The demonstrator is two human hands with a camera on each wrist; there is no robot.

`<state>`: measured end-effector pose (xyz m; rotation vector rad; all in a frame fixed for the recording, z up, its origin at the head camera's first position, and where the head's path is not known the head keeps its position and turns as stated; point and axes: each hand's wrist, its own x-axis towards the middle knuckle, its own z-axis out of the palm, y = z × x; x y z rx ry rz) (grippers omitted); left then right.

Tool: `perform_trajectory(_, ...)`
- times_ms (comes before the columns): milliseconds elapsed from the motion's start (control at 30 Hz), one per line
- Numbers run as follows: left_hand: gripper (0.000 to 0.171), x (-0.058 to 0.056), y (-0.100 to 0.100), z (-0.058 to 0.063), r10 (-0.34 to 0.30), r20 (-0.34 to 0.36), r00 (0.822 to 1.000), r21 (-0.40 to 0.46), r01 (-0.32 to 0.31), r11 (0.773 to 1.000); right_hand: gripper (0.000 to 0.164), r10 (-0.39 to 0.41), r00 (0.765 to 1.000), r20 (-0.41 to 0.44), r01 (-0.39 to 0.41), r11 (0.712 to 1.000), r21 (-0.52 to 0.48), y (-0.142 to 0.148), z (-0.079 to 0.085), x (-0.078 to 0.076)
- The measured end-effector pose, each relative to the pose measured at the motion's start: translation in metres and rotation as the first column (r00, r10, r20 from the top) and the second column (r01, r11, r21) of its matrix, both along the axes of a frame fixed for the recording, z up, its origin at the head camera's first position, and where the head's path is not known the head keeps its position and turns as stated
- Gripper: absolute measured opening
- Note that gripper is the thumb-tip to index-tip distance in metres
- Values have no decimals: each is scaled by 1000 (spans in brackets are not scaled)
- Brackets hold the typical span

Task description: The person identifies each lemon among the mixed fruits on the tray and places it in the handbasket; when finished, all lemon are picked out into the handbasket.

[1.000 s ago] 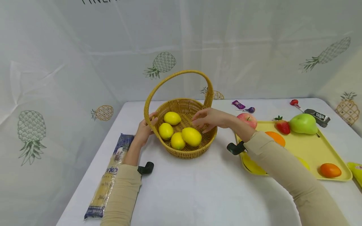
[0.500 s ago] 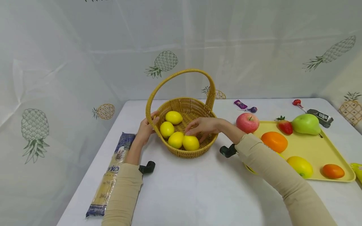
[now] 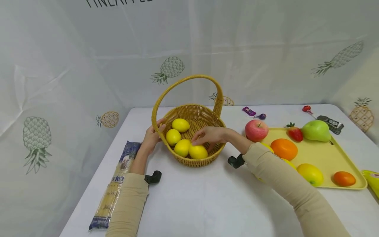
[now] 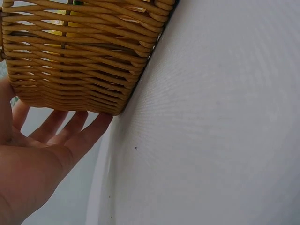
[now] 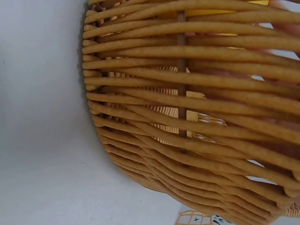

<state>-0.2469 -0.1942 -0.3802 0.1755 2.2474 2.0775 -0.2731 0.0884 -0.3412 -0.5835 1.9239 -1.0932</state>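
A round wicker basket [image 3: 189, 108] with a tall hoop handle stands on the table with several yellow lemons inside. My left hand [image 3: 151, 137] holds its left side near the handle's base. In the left wrist view the fingers [image 4: 82, 136] lie against the outer wall. Reaching in over the right rim, my right hand [image 3: 211, 135] grips the front right lemon [image 3: 197, 152], thumb on the upper left and fingers to the right. Another lemon [image 3: 182, 148] touches it on the left. Wickerwork fills the right wrist view and mostly hides the right hand there.
A yellow tray [image 3: 316, 153] at the right carries an orange [image 3: 283, 149], a strawberry [image 3: 294, 133], a green pear [image 3: 316, 131] and other fruit. Beside it sits an apple [image 3: 256, 130]. Wrapped sweets and lollipops lie behind. A long pasta packet [image 3: 116, 184] lies left.
My right hand has come down from the basket's right side onto the front right lemon. That lemon sits lower beside its neighbour and has shifted slightly left. My left hand stays on the basket.
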Motion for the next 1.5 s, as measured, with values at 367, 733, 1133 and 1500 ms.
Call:
perform_trajectory(367, 53, -14, -4, -24, 15, -16, 1000, 1, -15, 1000, 40, -35, 999, 24, 38, 991, -130, 32, 23, -1)
perform_trajectory(733, 51, -15, -4, -21, 8, -41, 999, -6, -8, 1000, 48, -209, 962, -177, 192, 975, -112, 130, 65, 19)
perform_trajectory(1133, 53, -13, -6, -20, 17, -34, 999, -14, -17, 1000, 38, -252, 928, -274, 197, 957, -211, 265, 35, 60)
perform_trajectory(1500, 51, -13, -6, -20, 13, -29, 999, 1, -13, 1000, 43, -275, 912, -305, 323, 939, 120, 317, -5, 100)
